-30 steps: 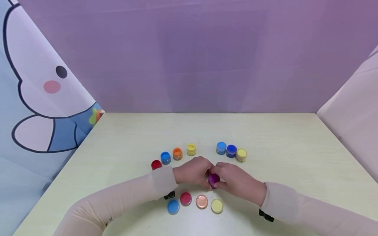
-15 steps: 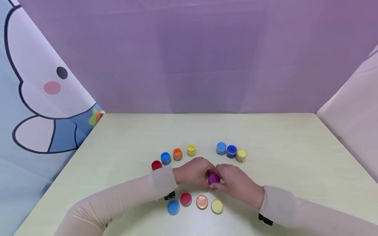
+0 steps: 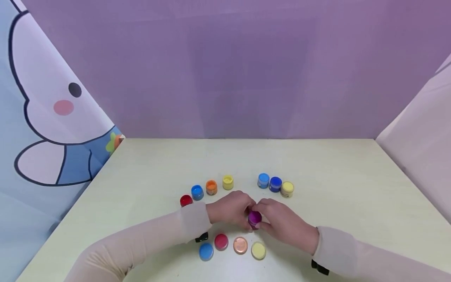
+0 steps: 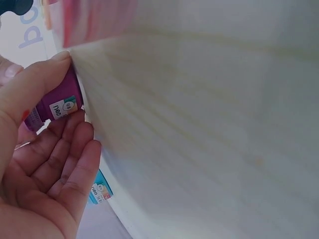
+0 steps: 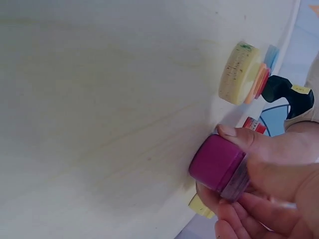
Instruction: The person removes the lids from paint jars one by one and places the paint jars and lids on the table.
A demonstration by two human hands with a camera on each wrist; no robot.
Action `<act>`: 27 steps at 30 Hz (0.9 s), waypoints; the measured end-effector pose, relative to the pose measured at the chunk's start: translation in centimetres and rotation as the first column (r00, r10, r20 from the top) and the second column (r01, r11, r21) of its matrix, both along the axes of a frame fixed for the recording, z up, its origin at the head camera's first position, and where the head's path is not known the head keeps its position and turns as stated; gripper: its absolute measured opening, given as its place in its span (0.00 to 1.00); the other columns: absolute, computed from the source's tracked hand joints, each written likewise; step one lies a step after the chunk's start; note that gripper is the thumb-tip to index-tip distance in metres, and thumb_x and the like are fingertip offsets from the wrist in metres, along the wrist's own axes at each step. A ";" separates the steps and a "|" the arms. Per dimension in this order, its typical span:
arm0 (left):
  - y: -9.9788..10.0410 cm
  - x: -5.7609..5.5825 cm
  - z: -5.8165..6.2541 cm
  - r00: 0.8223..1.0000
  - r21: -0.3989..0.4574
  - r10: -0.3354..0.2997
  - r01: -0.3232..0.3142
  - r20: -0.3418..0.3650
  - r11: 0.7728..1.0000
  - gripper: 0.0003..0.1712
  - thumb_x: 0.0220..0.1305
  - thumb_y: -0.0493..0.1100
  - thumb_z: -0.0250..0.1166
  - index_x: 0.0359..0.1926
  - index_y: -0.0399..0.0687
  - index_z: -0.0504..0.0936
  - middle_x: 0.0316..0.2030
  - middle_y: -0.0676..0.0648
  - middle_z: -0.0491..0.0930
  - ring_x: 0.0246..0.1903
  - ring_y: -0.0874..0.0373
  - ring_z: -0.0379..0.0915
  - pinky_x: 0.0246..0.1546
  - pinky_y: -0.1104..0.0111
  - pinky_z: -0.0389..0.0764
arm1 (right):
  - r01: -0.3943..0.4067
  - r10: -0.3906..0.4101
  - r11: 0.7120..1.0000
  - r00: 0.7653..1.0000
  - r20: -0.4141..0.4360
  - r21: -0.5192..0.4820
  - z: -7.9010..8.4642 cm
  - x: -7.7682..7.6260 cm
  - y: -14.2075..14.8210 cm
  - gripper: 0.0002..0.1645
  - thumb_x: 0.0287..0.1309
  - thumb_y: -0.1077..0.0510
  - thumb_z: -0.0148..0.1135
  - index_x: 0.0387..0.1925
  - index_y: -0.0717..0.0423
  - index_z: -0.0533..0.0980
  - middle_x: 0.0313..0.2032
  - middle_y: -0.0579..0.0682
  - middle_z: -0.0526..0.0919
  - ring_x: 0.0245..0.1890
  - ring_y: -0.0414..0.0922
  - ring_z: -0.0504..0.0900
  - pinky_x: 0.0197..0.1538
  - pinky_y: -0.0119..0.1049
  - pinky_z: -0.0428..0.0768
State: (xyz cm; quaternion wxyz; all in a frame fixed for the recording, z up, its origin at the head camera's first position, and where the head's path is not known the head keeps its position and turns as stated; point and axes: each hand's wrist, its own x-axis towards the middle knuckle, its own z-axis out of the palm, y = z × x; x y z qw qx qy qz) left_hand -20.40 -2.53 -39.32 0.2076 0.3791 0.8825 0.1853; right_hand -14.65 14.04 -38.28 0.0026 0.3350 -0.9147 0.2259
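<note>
A small purple paint jar (image 3: pixel 255 219) stands on the table between both hands. My left hand (image 3: pixel 230 208) grips its body, thumb on one side and fingers on the other; a label shows on the jar's side in the left wrist view. From the right, my right hand (image 3: pixel 283 221) pinches the jar's lid (image 5: pixel 236 183) with thumb and fingertips. In front lie several loose lids: a blue lid (image 3: pixel 206 251), a red lid (image 3: pixel 221 242), a peach lid (image 3: pixel 240 245) and a pale yellow lid (image 3: pixel 258 250).
Behind the left forearm stand uncapped jars: a red jar (image 3: pixel 186 200), a blue jar (image 3: pixel 197 192), an orange jar (image 3: pixel 211 187) and a yellow jar (image 3: pixel 228 182). Farther right are capped jars: light blue (image 3: pixel 263 180), dark blue (image 3: pixel 275 184) and pale yellow (image 3: pixel 287 189).
My right thumb has swung across the front of the purple jar and back to its right side, the wrist turning slightly. My left hand keeps its grip. The head view has tilted up a little.
</note>
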 end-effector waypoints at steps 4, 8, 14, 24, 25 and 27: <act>-0.2 0.0 -0.1 1.000 0.027 -0.021 0.021 0.004 0.999 0.19 0.42 0.42 0.74 0.39 0.56 0.82 0.24 0.65 0.75 0.26 0.69 0.69 0.30 0.80 0.70 | 0.070 -0.070 0.997 0.997 0.028 -0.011 -0.2 0.1 0.0 0.19 0.43 0.48 0.69 0.32 0.54 0.74 0.25 0.41 0.73 0.26 0.37 0.69 0.29 0.29 0.72; -0.2 -0.1 0.0 0.999 0.040 -0.043 0.043 -0.001 0.998 0.18 0.44 0.42 0.73 0.40 0.57 0.82 0.24 0.65 0.75 0.26 0.69 0.69 0.29 0.79 0.71 | 0.092 -0.091 0.996 0.995 0.044 -0.021 -0.4 0.0 -0.3 0.18 0.44 0.47 0.69 0.28 0.53 0.72 0.21 0.39 0.70 0.22 0.36 0.67 0.25 0.29 0.70; -0.2 -0.2 -0.2 1.000 0.025 -0.030 0.030 0.004 0.999 0.17 0.43 0.43 0.73 0.38 0.56 0.81 0.23 0.65 0.74 0.25 0.69 0.69 0.28 0.80 0.71 | 0.057 -0.057 0.998 0.998 -0.007 -0.004 -0.3 0.0 -0.5 0.15 0.45 0.52 0.68 0.32 0.56 0.75 0.22 0.40 0.70 0.23 0.37 0.66 0.27 0.29 0.69; 0.0 -0.1 -0.1 0.999 0.025 0.002 -0.003 0.032 1.000 0.17 0.41 0.41 0.74 0.37 0.54 0.81 0.24 0.64 0.75 0.26 0.70 0.70 0.29 0.80 0.71 | -0.002 0.003 1.000 0.997 -0.077 0.010 -0.2 0.2 -0.1 0.11 0.47 0.58 0.67 0.33 0.55 0.76 0.26 0.41 0.72 0.27 0.36 0.67 0.31 0.28 0.71; 0.0 0.0 -0.1 0.999 0.027 0.000 -0.001 0.035 1.000 0.18 0.41 0.41 0.74 0.37 0.54 0.81 0.24 0.64 0.75 0.26 0.70 0.70 0.29 0.80 0.71 | -0.002 0.002 1.000 0.997 -0.073 0.009 -0.2 0.2 -0.1 0.11 0.46 0.57 0.67 0.32 0.55 0.75 0.26 0.41 0.72 0.26 0.36 0.67 0.30 0.28 0.71; 0.0 0.0 -0.1 0.999 0.034 -0.009 0.008 0.033 0.999 0.17 0.41 0.42 0.74 0.37 0.55 0.81 0.24 0.64 0.75 0.26 0.70 0.69 0.29 0.80 0.71 | 0.010 -0.010 1.000 0.998 -0.061 0.011 -0.2 0.2 -0.2 0.12 0.45 0.55 0.68 0.31 0.55 0.75 0.24 0.41 0.71 0.25 0.36 0.67 0.29 0.28 0.70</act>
